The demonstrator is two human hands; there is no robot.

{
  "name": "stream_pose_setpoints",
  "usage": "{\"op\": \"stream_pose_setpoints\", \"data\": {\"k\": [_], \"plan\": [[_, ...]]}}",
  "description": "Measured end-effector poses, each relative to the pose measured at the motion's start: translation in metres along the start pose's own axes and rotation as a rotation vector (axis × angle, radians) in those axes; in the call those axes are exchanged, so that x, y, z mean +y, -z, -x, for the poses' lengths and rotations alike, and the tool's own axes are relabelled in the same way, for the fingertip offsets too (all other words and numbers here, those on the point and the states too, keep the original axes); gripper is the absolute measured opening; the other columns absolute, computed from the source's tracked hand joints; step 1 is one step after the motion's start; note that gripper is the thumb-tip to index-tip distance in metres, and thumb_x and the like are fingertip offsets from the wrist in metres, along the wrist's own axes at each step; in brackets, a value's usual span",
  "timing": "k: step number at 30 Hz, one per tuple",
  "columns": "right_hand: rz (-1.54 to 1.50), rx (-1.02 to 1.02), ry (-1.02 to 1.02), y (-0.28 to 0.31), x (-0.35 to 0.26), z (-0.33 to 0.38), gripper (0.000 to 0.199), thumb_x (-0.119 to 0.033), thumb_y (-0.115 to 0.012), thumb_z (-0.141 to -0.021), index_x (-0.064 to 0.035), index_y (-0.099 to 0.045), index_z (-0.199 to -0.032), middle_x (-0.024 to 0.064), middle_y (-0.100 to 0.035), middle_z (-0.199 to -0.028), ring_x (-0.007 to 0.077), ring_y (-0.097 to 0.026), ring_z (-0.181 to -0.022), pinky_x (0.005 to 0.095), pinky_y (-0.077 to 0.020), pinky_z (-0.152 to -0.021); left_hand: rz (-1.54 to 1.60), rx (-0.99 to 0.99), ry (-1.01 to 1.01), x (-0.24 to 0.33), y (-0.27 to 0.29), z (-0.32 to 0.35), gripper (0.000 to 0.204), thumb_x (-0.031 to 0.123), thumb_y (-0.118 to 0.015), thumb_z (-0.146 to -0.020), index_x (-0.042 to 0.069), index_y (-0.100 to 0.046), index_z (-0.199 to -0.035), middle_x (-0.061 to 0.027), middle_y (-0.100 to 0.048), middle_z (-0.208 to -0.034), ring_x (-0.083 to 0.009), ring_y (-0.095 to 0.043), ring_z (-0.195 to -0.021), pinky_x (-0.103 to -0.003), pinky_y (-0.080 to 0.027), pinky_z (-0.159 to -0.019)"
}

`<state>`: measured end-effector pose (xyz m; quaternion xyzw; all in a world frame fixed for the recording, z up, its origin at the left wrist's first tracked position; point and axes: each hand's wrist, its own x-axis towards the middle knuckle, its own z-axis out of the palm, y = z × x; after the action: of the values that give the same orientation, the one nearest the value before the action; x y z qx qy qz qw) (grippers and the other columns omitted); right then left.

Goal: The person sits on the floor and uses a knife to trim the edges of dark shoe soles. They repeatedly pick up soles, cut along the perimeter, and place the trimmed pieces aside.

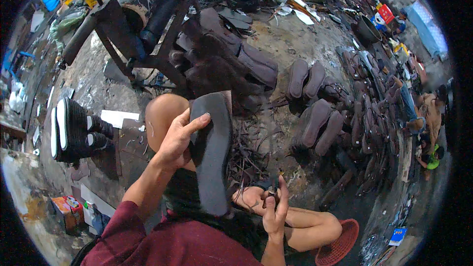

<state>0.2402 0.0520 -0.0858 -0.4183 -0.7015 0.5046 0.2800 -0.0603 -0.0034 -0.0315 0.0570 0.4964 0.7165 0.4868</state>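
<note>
My left hand [178,135] is closed on a dark grey shoe sole [214,152]. Its thumb presses on the upper face while the other fingers go behind. The sole stands upright over my lap, and a small brownish edge shows at its top right corner. Lower right, my right hand [275,212] is closed around a small dark tool [271,193], apart from the sole; its exact kind is hard to make out. A heap of thin dark offcut strips [246,155] lies on the floor between the sole and that hand.
Stacked dark soles [320,125] and a long pile of them [362,108] lie to the right. More soles [256,61] are heaped ahead, beside a dark metal stand [123,34]. A black-and-white stack [66,130] sits left, and a red woven seat [340,244] is lower right.
</note>
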Motion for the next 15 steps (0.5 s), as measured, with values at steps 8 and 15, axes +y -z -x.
{"op": "stream_pose_setpoints", "data": {"k": [8,15], "plan": [[0.153,-0.218,0.288,0.017,0.005,0.018,0.031,-0.010,-0.046,-0.099,-0.0047,-0.055,-0.128,0.0126,-0.052,-0.083,0.0235,-0.048,-0.069,0.0332,-0.0391,-0.062,0.055,-0.147,0.106,0.000,0.000,0.015,0.043,0.022,-0.065,-0.089,0.002,-0.053,-0.124,-0.0070,-0.067,-0.108,-0.0161,-0.067,-0.090,-0.030,-0.054,-0.080],[0.148,-0.116,0.272,0.000,-0.001,-0.008,0.034,-0.021,-0.052,-0.097,-0.0130,-0.057,-0.130,0.0107,-0.056,-0.079,0.0263,-0.054,-0.066,0.0388,-0.0450,-0.060,-0.166,-0.166,0.022,-0.009,-0.031,0.041,0.053,0.024,-0.072,-0.081,0.000,-0.052,-0.124,-0.0074,-0.065,-0.107,-0.0170,-0.064,-0.091,-0.030,-0.052,-0.082]]}}
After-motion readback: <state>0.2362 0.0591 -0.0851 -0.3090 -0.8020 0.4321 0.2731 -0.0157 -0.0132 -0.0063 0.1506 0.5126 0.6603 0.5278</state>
